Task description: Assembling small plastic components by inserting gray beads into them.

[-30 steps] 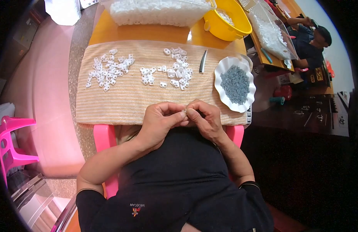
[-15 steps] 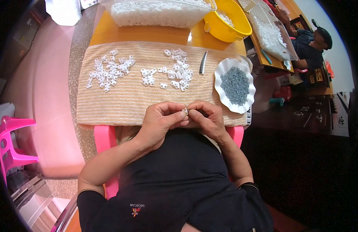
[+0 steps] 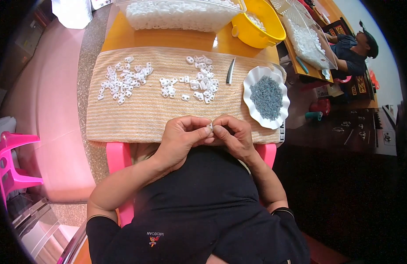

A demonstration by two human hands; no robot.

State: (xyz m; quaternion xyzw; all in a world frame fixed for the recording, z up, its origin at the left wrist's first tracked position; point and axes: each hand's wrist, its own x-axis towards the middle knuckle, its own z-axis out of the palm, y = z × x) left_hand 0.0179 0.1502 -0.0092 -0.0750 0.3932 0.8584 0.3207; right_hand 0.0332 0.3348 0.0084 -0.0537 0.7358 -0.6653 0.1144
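- My left hand (image 3: 182,136) and right hand (image 3: 232,135) meet at frame centre, fingers pinched shut on one small white plastic piece (image 3: 209,127).
- Above them lies a striped beige towel (image 3: 142,112) on the desk.

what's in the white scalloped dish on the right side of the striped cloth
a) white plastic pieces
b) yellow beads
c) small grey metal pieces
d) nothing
c: the white scalloped dish holds a heap of small grey pieces, while the white plastic pieces lie loose on the striped cloth.

White plastic pieces (image 3: 124,79) on a beige striped towel (image 3: 142,114); grey bits fill a white plate (image 3: 252,79).
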